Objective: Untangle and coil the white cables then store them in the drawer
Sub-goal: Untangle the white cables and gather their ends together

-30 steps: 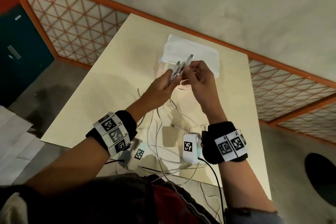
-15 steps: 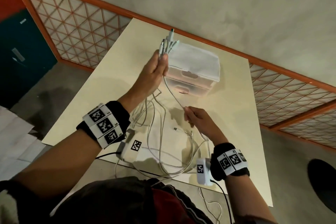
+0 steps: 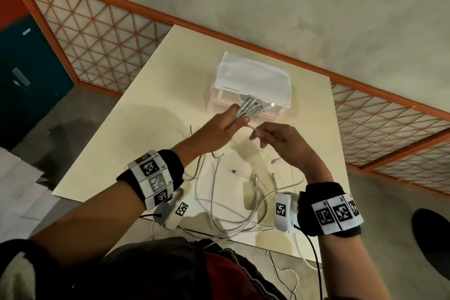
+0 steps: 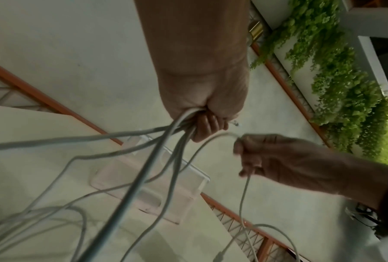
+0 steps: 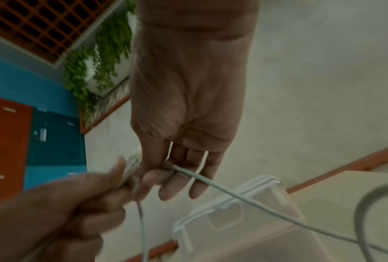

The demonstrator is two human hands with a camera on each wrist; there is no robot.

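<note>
My left hand (image 3: 226, 122) grips a bunch of white cable ends (image 3: 253, 107), plugs pointing toward the drawer unit (image 3: 253, 78). From the fist (image 4: 202, 124) several white cables (image 4: 143, 159) trail down to the table. My right hand (image 3: 272, 134) pinches one white cable (image 3: 253, 128) just right of the left hand; in the right wrist view this cable (image 5: 222, 187) runs out between thumb and fingers (image 5: 166, 177). Loose loops of white cable (image 3: 231, 207) lie on the table below both hands. The translucent drawer unit shows its front (image 5: 244, 212).
The cream table (image 3: 151, 109) has its near edge by my body and its far edge along an orange-framed lattice railing (image 3: 97, 31). A white cloth covers the drawer unit's top. More cable (image 3: 285, 273) hangs off the table's near edge. Green plants (image 4: 345, 88) hang beyond.
My left hand has come down and right from its raised position with the bunch of cable ends. My right hand rose from the table to meet it, now pinching a cable.
</note>
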